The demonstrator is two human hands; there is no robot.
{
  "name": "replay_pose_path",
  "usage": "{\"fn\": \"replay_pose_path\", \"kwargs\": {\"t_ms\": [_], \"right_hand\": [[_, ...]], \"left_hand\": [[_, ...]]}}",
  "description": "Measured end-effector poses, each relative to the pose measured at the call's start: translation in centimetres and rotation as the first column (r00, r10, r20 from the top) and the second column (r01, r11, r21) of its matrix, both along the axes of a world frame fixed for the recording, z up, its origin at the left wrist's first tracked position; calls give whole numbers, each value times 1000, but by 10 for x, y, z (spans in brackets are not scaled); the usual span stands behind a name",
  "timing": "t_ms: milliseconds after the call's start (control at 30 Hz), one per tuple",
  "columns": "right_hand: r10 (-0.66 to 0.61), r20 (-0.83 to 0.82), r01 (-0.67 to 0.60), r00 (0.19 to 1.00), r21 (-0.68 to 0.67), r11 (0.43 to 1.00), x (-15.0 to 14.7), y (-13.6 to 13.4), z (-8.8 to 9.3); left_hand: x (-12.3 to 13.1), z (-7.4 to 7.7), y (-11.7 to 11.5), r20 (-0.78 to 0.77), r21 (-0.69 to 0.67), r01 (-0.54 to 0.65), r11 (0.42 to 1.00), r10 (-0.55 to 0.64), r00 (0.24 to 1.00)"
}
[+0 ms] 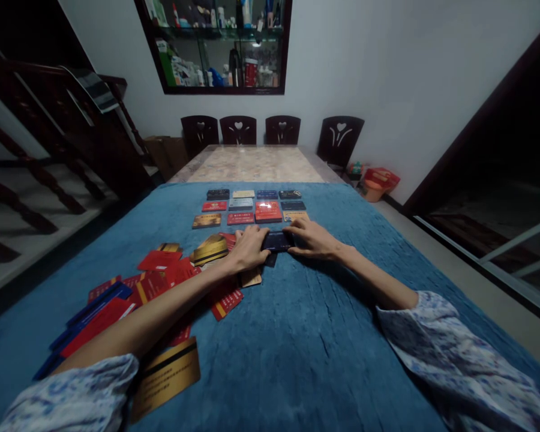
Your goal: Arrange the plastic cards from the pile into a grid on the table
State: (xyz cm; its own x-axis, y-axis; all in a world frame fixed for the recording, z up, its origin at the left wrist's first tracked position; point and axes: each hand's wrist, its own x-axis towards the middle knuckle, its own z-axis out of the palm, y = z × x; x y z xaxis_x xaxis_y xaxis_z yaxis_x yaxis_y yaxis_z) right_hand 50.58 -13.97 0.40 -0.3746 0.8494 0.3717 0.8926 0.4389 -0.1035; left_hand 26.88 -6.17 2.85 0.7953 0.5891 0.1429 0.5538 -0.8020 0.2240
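Note:
Between my two hands is a dark blue card stack (278, 241), gripped at its short ends. My left hand (251, 247) pinches the left end, thumb toward me. At the right end, my right hand (314, 239) closes its fingers and thumb on the same stack. A dark card (270, 260) peeks out beneath it. Under and beside my left forearm lies a loose spread of red cards (157, 285), with gold cards (210, 249) and blue cards (90, 309) among them. Nearest me rests a gold card (168, 378) with a black stripe.
Beyond my hands, several small card stacks stand in rows, including a red stack (267, 211) and a gold-brown stack (207, 221). A blue cloth (333, 348) covers the near table; the stone-patterned tabletop (256, 163) shows behind. Dark chairs (282, 129) line the far wall.

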Motion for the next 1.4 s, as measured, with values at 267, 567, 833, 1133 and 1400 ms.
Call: {"fn": "replay_pose_path", "kwargs": {"t_ms": [267, 567, 833, 1133, 1400], "right_hand": [[6, -4, -6, 1000, -37, 999, 10, 1, 4], [-8, 16, 9, 1000, -65, 998, 25, 0, 13], [-50, 28, 52, 998, -83, 995, 39, 6, 24], [-100, 0, 99, 995, -151, 984, 59, 19, 39], [-115, 15, 116, 993, -163, 980, 82, 42, 44]], "left_hand": [[7, 5, 2, -21, 28, 60, 998, -59, 998], [20, 14, 3, -48, 67, 89, 994, -86, 995], [34, 26, 8, -49, 43, 73, 996, -71, 996], [61, 33, 27, -50, 23, 24, 999, -23, 999], [89, 34, 48, -54, 33, 3, 999, -1, 999]]}}
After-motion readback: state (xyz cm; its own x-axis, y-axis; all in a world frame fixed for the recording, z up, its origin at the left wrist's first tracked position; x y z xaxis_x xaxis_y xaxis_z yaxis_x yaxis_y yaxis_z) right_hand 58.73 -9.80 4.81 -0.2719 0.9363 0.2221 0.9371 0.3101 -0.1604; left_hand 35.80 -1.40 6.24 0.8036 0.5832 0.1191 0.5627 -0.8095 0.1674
